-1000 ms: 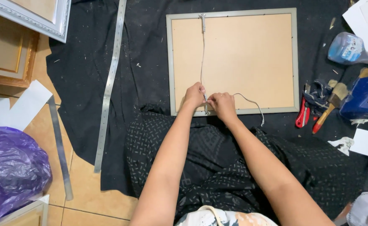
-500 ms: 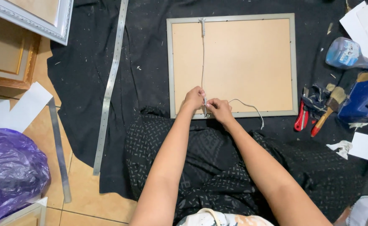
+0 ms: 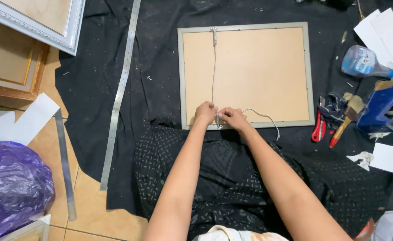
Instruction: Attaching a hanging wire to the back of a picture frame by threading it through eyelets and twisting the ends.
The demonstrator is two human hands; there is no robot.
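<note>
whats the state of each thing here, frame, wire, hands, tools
picture frame: lying face down on the black cloth, backing board up
hanging wire: stretched from top hanger to bottom edge, loose end trailing right
left hand: pinching the wire at the bottom hanger
right hand: pinching the wire beside it
metal ruler: flat on the cloth
spray bottle: lying on its side
red pliers: lying unused

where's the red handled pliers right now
In the head view, the red-handled pliers lie on the black cloth right of the picture frame, beside a paintbrush.
</note>
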